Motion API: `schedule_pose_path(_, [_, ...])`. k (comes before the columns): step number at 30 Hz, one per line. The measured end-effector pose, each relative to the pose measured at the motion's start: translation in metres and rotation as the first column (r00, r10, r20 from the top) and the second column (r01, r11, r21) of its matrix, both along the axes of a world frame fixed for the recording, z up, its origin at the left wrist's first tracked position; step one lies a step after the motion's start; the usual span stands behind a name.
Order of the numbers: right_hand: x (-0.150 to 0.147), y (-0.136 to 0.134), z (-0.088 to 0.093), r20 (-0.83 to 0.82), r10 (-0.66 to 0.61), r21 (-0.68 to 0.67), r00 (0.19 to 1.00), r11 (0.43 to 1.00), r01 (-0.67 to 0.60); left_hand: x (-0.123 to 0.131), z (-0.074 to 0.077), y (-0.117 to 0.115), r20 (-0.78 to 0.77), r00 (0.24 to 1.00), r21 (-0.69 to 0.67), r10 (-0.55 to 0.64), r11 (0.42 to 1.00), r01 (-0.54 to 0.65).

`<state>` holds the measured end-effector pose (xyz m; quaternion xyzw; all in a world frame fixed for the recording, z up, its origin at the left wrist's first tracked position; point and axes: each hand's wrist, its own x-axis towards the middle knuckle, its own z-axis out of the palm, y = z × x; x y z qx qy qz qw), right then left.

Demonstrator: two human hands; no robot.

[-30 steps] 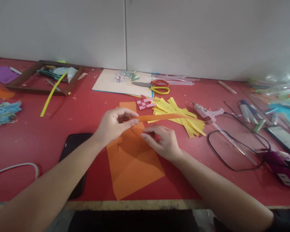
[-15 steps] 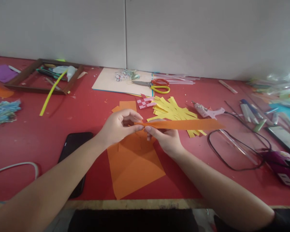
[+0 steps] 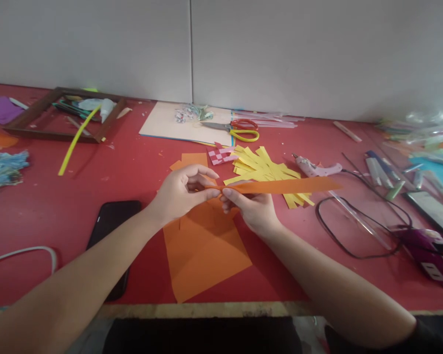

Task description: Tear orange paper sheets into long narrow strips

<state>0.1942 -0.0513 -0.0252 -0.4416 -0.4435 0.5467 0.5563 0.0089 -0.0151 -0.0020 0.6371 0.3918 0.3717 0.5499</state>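
Black phone (image 3: 112, 236) lies left on the red worktop (image 3: 133, 167). Left hand (image 3: 180, 191) fingers pinch one end of the orange paper strip (image 3: 288, 186), and right hand (image 3: 253, 209) fingers grip it just beside. The strip is held above the orange sheet (image 3: 203, 250), reaching right over the yellow strips (image 3: 262, 167).

- Bare red table (image 3: 133, 167) left of my left hand (image 3: 180, 191): open lane up to the wooden frame (image 3: 64, 115).
- Black phone (image 3: 112, 236) sits low, just by my left forearm.
- Right of my right hand (image 3: 253, 206): yellow paper strips (image 3: 266, 169), glue gun (image 3: 315, 168) and black cable loop (image 3: 318, 219) crowd the way.
- Orange strip (image 3: 291, 186) I pinch hangs over the yellow paper strips.
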Motion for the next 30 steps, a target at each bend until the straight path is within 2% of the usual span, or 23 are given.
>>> schedule_pose_path(6, [-0.0001,0.0006,-0.0008,-0.004,-0.004,-0.003,1.0,1.0,0.004,0.0001,0.0009,0.0005,-0.019,1.0,0.017,-0.001,1.0,0.001])
schedule_pose_path(12, [0.0025,-0.0024,-0.0011,0.049,0.08,0.04,0.996,0.996,-0.082,-0.002,0.0019,0.0007,-0.132,0.988,0.063,-0.075,0.994,0.084])
schedule_pose_path(16, [0.0036,-0.0044,0.0001,0.116,0.1,0.038,0.988,0.994,-0.105,-0.0043,0.0021,0.0009,-0.138,0.976,0.061,-0.168,0.982,0.178])
schedule_pose_path(21, [0.004,-0.0028,0.0,0.138,0.106,0.032,0.985,0.993,-0.111,-0.0049,0.0026,0.0012,-0.154,0.971,0.066,-0.181,0.979,0.193])
schedule_pose_path(24, [0.0035,0.0002,0.0016,0.087,0.059,0.006,0.994,0.998,-0.06,-0.0047,0.0021,0.0026,-0.124,0.981,0.068,-0.147,0.985,0.157])
schedule_pose_path(30, [0.0004,0.0042,0.0061,-0.038,-0.074,-0.11,0.997,0.991,0.07,-0.0076,-0.0028,0.006,-0.083,0.996,0.109,0.023,0.994,-0.014])
